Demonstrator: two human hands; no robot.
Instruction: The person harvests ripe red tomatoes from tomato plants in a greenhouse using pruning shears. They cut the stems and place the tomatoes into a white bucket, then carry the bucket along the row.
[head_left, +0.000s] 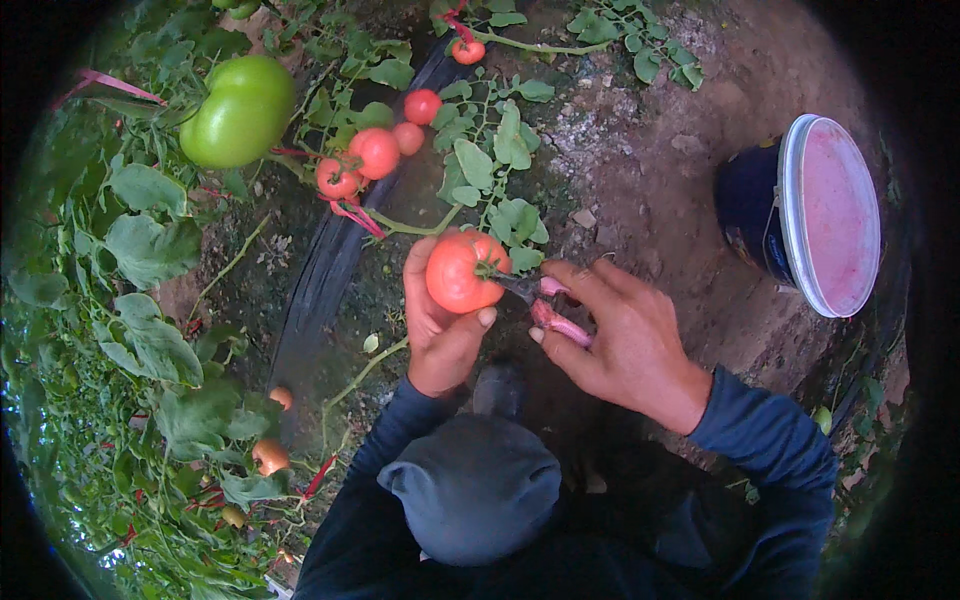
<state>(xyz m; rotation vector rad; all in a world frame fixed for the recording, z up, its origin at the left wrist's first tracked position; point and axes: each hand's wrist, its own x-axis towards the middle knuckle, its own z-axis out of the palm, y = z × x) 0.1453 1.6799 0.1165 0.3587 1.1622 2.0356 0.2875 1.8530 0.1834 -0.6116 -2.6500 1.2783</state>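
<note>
A large pink-red tomato (459, 274) rests in my left hand (442, 330), its green calyx turned towards the right. My right hand (626, 330) grips small pruning snips (559, 319) by their pink-wrapped handles. The tips of the snips are at the tomato's calyx; whether they touch the stem cannot be told. Above my left hand a cluster of red tomatoes (375, 153) lies by a green stem tied with red tape. A big green tomato (240, 112) hangs further up on the left.
A dark bucket (752, 206) with a white rim stands on the soil at the right, its pinkish lid or surface facing up. Dense tomato plants (154, 251) fill the left side. Black plastic film (322, 262) runs along the row. A leafy stem (491, 165) lies above my hands.
</note>
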